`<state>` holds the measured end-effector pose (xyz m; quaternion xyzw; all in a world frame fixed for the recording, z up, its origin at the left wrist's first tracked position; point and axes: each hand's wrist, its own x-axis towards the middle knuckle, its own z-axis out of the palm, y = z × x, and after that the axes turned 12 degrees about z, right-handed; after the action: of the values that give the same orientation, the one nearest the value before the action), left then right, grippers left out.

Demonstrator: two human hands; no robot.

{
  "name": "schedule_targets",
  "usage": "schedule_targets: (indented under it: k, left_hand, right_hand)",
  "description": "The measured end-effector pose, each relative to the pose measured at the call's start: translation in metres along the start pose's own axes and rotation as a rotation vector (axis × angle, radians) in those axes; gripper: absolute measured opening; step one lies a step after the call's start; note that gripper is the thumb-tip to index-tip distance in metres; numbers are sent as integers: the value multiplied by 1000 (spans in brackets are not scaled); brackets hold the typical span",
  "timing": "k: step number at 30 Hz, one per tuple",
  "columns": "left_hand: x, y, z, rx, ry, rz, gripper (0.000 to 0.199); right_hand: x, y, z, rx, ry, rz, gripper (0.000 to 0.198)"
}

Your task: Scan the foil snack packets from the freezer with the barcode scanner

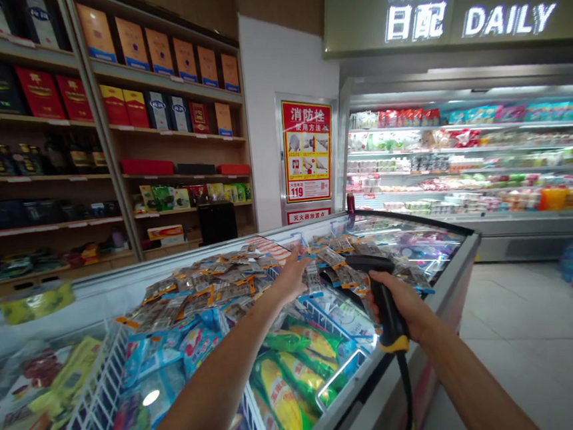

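My right hand (407, 301) is closed around the grip of a black and yellow barcode scanner (388, 310), and its cable hangs down beside the freezer's side. The scanner's head is over small flat packets (335, 257) with orange and blue edges. Ahead and to the left, my left hand (292, 276) is stretched out over the pile, its fingers extended and apart, with nothing visible in it. More of these packets (202, 279) lie spread in a heap on the freezer's glass top, to the left of that hand.
White wire baskets (89, 393) in the chest freezer hold bagged frozen goods, including green and yellow corn packs (285, 376). A red can (350, 203) stands at the far rim. Shelves of boxes (185, 60) rise at left; a lit refrigerated display (462, 159) stands behind.
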<state>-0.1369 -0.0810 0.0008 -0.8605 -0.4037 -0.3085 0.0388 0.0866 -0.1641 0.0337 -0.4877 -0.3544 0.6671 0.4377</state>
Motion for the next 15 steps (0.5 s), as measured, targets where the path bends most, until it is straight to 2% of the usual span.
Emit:
schedule_targets:
  k: [4, 8, 12, 15]
  left_hand:
    - [18, -3, 18, -49, 47, -24, 64]
    - [21, -2, 24, -88, 61, -64, 54]
    - [17, -2, 13, -129, 17, -123, 39]
    - [10, -6, -2, -151, -123, -205, 39]
  right_hand:
    - [-5, 0, -4, -2, 19, 31, 21]
    - [-7, -2, -12, 34, 65, 25, 20]
    - [-7, -2, -18, 36, 71, 66, 22]
    - [-6, -1, -18, 23, 67, 73, 22]
